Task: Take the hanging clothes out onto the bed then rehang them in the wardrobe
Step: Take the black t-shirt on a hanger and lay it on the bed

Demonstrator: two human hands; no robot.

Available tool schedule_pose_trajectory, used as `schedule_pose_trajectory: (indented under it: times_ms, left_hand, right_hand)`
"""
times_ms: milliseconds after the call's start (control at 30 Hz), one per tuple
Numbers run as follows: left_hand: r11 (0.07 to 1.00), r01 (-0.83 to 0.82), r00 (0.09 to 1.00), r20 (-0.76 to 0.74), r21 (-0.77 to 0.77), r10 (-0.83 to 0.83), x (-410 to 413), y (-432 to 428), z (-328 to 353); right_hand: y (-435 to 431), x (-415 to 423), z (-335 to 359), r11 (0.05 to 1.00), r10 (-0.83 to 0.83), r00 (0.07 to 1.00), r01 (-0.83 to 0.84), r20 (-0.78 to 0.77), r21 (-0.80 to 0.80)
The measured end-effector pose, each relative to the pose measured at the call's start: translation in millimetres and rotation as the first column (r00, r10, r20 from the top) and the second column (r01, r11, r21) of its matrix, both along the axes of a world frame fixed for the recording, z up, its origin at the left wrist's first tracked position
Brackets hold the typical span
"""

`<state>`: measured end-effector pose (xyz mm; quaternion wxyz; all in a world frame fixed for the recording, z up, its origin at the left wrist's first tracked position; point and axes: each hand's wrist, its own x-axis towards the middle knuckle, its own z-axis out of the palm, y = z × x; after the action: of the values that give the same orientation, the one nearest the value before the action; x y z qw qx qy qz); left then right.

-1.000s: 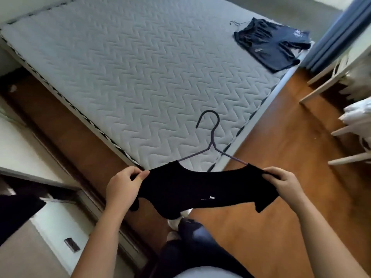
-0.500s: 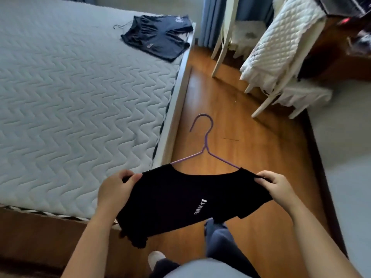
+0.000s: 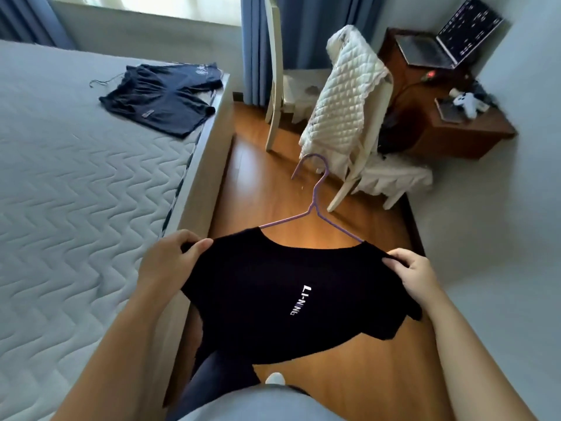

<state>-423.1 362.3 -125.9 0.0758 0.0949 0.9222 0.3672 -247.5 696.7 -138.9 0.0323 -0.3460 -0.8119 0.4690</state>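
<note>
We hold a black shirt out flat in front of us, above the wood floor just beside the bed. Our left hand pinches the shirt's left shoulder, thumb on top and fingers curled under the cloth. Our right hand pinches the right shoulder the same way. Each grip is pressed together on fabric.

The shirt sits on a purple hanger. The hanger's arms run into the neck opening and its hook points away from us. White lettering on the chest reads LI-NING. The shirt's lower part hangs down over our legs.

To our left, the bed's grey quilted mattress carries dark blue shorts near its far corner, well apart from the shirt. Past the hanger stands a white chair with a white quilt draped over it, in front of blue curtains. At the far right, a brown worktop bears an open laptop.
</note>
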Motion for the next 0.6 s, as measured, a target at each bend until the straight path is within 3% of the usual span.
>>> schedule_pose_trajectory:
  times_ms: [367, 600]
  left_hand:
    - [0.954, -0.298, 0.953, 0.063, 0.036, 0.295, -169, 25, -37]
    - [0.880, -0.461, 0.877, 0.208, 0.112, 0.433, -282, 39, -48]
  right_hand:
    - [66, -249, -12, 0.928, 0.305, 0.949, -0.316, 0.086, 0.195]
    - [96, -407, -6, 0.803, 0.463, 0.850, -0.522, 0.251, 0.287]
